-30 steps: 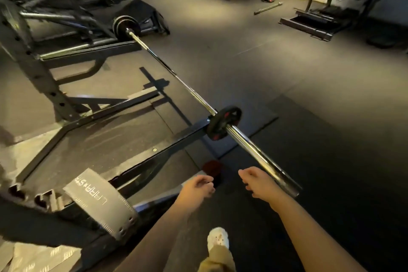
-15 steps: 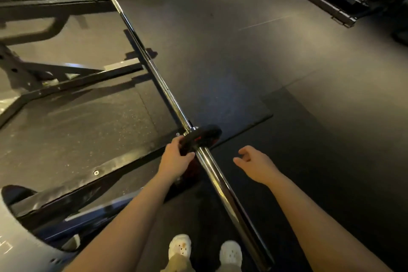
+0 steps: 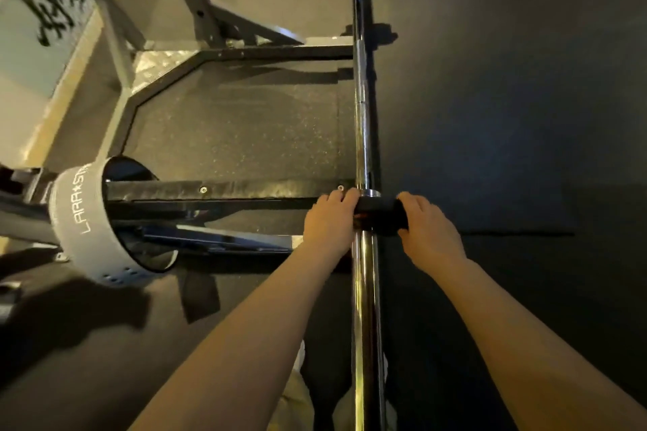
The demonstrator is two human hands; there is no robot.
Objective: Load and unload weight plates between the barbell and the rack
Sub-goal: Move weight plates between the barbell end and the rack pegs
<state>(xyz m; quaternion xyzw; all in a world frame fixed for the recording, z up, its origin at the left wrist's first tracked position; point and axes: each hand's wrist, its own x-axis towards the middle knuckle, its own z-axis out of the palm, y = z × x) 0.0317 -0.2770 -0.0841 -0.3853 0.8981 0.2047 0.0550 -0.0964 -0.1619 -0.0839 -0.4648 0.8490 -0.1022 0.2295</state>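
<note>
My right hand (image 3: 429, 233) has just come onto the small black round weight plate (image 3: 380, 215); half a second ago it hung open off at three o'clock while only my left hand (image 3: 329, 220) had the rim. Now I hold the plate on both sides, left fingers curled over its nine o'clock edge, right fingers wrapped on its three o'clock edge, each grip narrow and closed on the rim. My view has also swung until the long chrome steel barbell (image 3: 364, 136) runs straight from six to twelve o'clock.

The plate sits on the bar's sleeve, hard against the collar, with the bare sleeve reaching back toward me at six o'clock. With two hands on it, I judge I am set to slide it off along that sleeve, so this is an unloading step just starting.

As for holders, the black steel rack frame (image 3: 224, 191) lies at nine o'clock with a grey lettered lifting belt (image 3: 82, 220) looped around its beam. I see no plates stored on it from here.
</note>
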